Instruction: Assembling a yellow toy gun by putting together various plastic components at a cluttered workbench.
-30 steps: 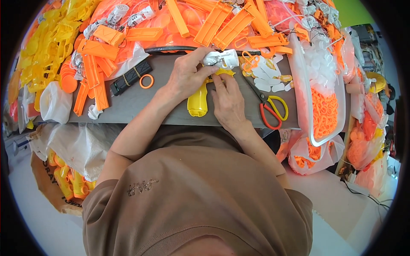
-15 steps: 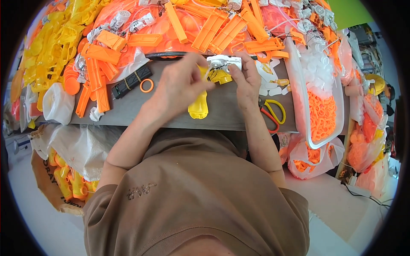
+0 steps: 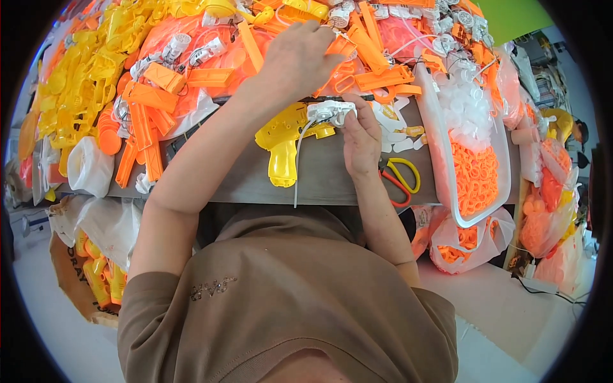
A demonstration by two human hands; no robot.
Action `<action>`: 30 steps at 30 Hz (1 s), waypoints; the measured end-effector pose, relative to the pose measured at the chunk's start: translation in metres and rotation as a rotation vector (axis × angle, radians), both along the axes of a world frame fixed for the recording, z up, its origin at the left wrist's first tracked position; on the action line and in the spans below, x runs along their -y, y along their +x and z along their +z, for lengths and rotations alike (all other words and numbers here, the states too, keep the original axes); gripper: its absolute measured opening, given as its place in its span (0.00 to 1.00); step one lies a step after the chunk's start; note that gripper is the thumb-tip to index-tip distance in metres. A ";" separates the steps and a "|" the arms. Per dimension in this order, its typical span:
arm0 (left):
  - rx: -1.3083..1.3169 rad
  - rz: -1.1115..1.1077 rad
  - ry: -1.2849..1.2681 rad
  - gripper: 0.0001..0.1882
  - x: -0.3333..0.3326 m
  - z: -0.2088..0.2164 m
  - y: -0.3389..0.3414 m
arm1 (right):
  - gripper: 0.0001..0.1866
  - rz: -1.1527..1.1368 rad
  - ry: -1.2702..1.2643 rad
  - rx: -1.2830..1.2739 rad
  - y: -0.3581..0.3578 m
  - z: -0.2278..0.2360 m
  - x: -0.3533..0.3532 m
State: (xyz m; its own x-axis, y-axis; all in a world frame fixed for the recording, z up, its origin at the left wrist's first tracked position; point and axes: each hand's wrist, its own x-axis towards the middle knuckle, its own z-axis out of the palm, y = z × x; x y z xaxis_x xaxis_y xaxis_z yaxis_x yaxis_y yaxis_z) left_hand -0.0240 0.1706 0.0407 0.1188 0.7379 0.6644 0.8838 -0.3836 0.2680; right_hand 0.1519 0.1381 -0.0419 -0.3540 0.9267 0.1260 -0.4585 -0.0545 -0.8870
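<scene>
My right hand [image 3: 363,137] pinches a white plastic mechanism [image 3: 331,112] between thumb and fingers, over the upper right part of a yellow toy gun shell half [image 3: 281,137]. From the mechanism's left end a thin white tube [image 3: 297,166] hangs past the shell's grip to the table's front edge. The shell lies on the grey table [image 3: 242,175]. Farther off, my left hand [image 3: 297,60] reaches over the heap, thumb spread from the fingers, around an orange trough-shaped piece [image 3: 343,46]. Some of its fingertips are hidden, and no lifted thing shows in it.
Yellow-and-red-handled scissors [image 3: 403,182] lie right of my right hand. A clear bin [image 3: 469,221] holds orange rings and whitish translucent pieces. Orange troughs [image 3: 148,134] and yellow shells [image 3: 83,83] are heaped at left and back. A white bag [image 3: 89,166] stands on the left.
My left hand has left the white mechanism and moved up and away to the orange pieces. The yellow shell shows more fully, and the white tube now hangs down across it.
</scene>
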 end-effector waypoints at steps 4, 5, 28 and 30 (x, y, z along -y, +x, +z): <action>-0.145 0.098 -0.198 0.25 -0.024 -0.007 0.023 | 0.17 0.013 -0.010 -0.028 0.001 0.005 0.004; -0.139 0.102 -0.228 0.28 -0.026 -0.008 0.025 | 0.17 0.008 -0.012 -0.025 0.001 0.006 0.005; -0.124 0.070 -0.270 0.24 0.131 0.003 -0.051 | 0.16 0.045 -0.110 -0.064 0.009 0.000 0.002; -0.172 -0.006 -0.382 0.27 0.130 -0.007 -0.045 | 0.16 0.042 -0.116 -0.064 0.009 0.000 0.003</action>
State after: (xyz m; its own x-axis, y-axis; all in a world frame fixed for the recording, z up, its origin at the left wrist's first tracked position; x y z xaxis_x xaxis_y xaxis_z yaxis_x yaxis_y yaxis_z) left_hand -0.0692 0.0404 0.0334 0.2090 0.9263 0.3135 0.9262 -0.2904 0.2404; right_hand 0.1605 0.1352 -0.0416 -0.3872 0.9210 0.0423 -0.5091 -0.1754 -0.8426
